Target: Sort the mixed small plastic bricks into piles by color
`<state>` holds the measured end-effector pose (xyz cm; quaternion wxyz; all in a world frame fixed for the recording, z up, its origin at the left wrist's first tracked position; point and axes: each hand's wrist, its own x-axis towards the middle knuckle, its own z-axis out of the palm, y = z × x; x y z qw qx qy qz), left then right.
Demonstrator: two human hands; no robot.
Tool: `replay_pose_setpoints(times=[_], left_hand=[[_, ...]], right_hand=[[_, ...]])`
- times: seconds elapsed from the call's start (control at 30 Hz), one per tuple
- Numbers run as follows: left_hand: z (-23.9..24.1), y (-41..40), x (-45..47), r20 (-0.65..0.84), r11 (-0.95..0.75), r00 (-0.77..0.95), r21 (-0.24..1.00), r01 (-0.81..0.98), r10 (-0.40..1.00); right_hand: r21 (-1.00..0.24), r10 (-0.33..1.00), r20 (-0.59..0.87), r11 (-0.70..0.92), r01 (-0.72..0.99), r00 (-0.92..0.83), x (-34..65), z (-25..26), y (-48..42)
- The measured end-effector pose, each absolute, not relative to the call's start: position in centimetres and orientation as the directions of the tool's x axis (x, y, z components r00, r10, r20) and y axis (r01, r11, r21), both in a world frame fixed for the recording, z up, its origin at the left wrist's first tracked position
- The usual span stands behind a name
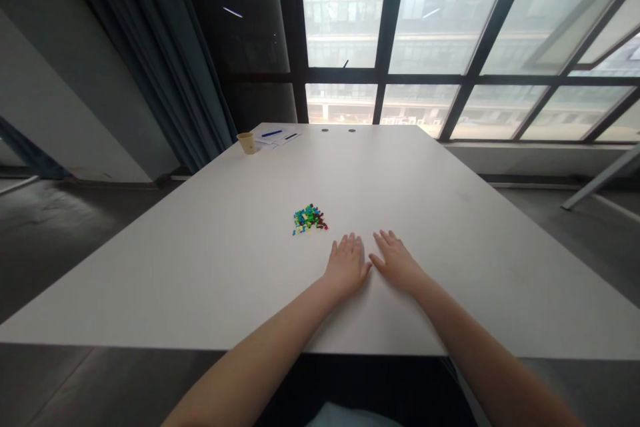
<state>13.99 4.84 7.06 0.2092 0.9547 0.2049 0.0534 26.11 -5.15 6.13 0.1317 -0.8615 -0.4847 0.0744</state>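
My left hand [347, 263] lies palm down on the white table [240, 247], its fingers stretched forward. Beside it, my right hand [394, 260] rests flat in the same way, with the two thumbs pointing towards each other and almost touching. Neither hand holds anything. A small heap of tiny coloured pieces [309, 218], mostly green, blue and dark brown with some yellow and red, lies just beyond my left hand and a little to its left. The pieces are too small to tell their exact kind.
At the far left edge of the table stands a tan paper cup [247, 143]. Next to it are white papers [280, 139] with a blue pen [271, 133] on them. Two dark round fittings [351, 131] sit near the far edge, below the large windows.
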Motion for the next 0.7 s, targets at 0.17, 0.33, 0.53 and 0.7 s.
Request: replay_pose_setpoints(times=[0.17,0.33,0.53,0.7], left_hand=[[5.4,3.0,11.9,-0.077,-0.839,0.889,0.300,0.453,0.452],[5.0,2.5,11.2,-0.043,-0.847,0.879,0.250,0.469,0.474],[4.6,1.2,11.3,-0.001,-0.846,0.871,0.237,0.478,0.492],[6.5,4.0,12.7,0.066,-0.865,0.879,0.226,0.447,0.471]], right_hand=[[-0.217,0.761,0.032,-0.628,0.748,0.648,23.9,4.8,-9.7],[-0.195,0.694,0.023,-0.703,0.684,0.720,22.6,3.4,-11.3],[-0.197,0.740,0.065,-0.648,0.736,0.669,22.6,3.0,-11.3],[-0.178,0.743,0.053,-0.650,0.739,0.667,23.0,3.7,-11.1]])
